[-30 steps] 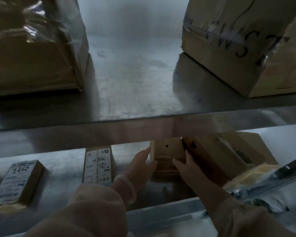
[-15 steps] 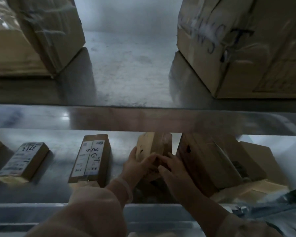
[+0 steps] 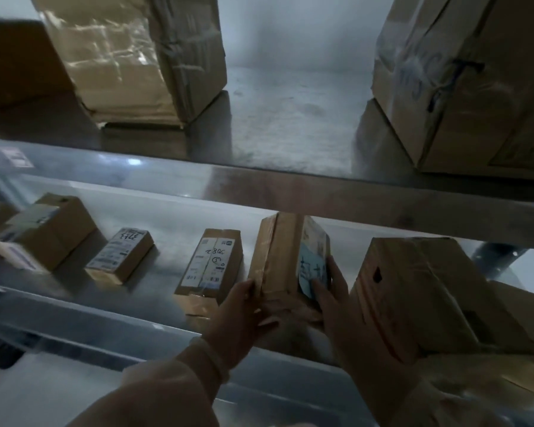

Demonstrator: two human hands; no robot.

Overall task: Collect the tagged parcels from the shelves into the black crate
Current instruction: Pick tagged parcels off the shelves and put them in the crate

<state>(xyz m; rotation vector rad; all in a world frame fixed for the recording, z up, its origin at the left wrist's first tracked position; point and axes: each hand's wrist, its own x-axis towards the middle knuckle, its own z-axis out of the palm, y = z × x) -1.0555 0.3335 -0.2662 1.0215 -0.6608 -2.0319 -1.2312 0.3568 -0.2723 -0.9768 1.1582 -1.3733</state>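
Note:
A small brown parcel [image 3: 285, 257] with a pale blue label stands on end on the lower steel shelf [image 3: 167, 217]. My left hand [image 3: 244, 312] grips its lower left corner and underside. My right hand [image 3: 330, 300] holds its right face, fingers spread over the blue label. To the left lie a flat parcel marked 2806 [image 3: 211, 261] and a smaller one marked 3783 [image 3: 121, 255]. The black crate is not clearly in view.
A large taped carton [image 3: 429, 291] leans close against my right hand. Another box [image 3: 40, 231] sits at the far left of the shelf. Two big cartons [image 3: 136, 57] [image 3: 475, 81] stand on the upper shelf, whose front lip [image 3: 290, 192] overhangs the parcel.
The parcel has been lifted and turned upright between both hands, its blue label now facing right. The view has tilted and shifted, showing more of the shelf's left side.

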